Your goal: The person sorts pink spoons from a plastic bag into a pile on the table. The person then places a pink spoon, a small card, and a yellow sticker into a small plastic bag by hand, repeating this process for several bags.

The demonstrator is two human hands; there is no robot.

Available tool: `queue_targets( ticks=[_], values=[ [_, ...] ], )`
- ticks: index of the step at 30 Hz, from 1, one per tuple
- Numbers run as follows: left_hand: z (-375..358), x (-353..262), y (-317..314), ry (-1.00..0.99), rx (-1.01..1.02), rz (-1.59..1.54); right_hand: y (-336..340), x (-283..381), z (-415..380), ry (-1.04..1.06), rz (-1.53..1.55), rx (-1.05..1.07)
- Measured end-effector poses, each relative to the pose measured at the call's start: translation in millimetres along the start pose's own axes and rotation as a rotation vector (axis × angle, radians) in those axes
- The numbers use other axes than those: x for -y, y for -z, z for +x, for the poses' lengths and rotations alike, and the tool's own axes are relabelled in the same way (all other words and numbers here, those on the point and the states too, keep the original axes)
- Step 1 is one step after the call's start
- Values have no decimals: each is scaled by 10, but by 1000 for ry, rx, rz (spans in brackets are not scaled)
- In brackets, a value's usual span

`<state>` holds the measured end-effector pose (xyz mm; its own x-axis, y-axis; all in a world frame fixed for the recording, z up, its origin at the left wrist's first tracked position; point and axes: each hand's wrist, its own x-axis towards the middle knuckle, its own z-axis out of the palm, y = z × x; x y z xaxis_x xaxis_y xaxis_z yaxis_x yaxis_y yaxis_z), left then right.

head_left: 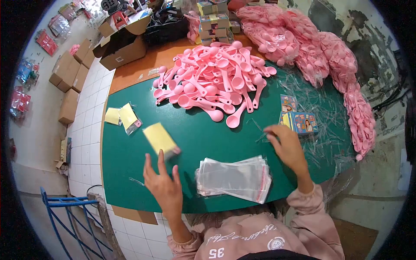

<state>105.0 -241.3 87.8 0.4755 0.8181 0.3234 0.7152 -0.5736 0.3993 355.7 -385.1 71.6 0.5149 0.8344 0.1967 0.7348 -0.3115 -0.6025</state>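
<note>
Wide-angle view of a green tabletop [123, 180] under moderately bright, diffuse light; the source lies out of view. Straight lines bow towards the margins, and a dark, rounded vignette encloses the field. Soft shadows fall beneath the pink spoons [223, 80] on the tabletop's far half. Pale glare marks the clear sleeves [232, 177] at its near edge; thin glints streak its right side. Motion blur softens the yellow packet [159, 138] left of its centre.
</note>
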Motion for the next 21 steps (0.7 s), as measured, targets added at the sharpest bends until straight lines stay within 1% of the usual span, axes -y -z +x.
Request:
queue_targets(
  ticks=[1,3,4,5,7,8,10,11,13,14,16,17,18,20,21],
  values=[
    [32,-62,-6,-107,-135,428,-87,-72,164,96,2,-7],
    [11,-220,-194,-228,135,-25,-323,-96,500,289,-9,-38],
    [-3,-301,-332,-417,236,-171,-417,-79,638,391,-26,-61],
    [-17,-408,-446,-532,336,-228,-501,-109,723,389,-29,-62],
    [2,-515,-641,-701,482,-244,-616,-148,840,466,-278,53],
    [35,-532,-658,-702,477,-243,-603,-136,850,469,-280,50],
    [64,-558,-683,-718,630,-165,-553,-130,833,453,-369,149],
    [55,-559,-692,-721,634,-168,-521,-122,803,448,-371,150],
    [57,-561,-711,-701,604,-201,-413,-79,747,571,-421,-23],
    [59,-565,-709,-701,604,-204,-328,-34,714,570,-423,-22],
    [67,-567,-683,-610,495,-447,-135,69,610,576,-262,-124],
    [79,-555,-674,-609,495,-450,-72,73,508,492,-63,-121],
    [99,-531,-660,-595,519,-477,-5,118,422,492,-64,-118],
    [137,-488,-624,-580,541,-505,139,234,268,138,95,12],
    [152,-466,-596,-538,554,-544,210,281,186,140,95,14]
  ],
)
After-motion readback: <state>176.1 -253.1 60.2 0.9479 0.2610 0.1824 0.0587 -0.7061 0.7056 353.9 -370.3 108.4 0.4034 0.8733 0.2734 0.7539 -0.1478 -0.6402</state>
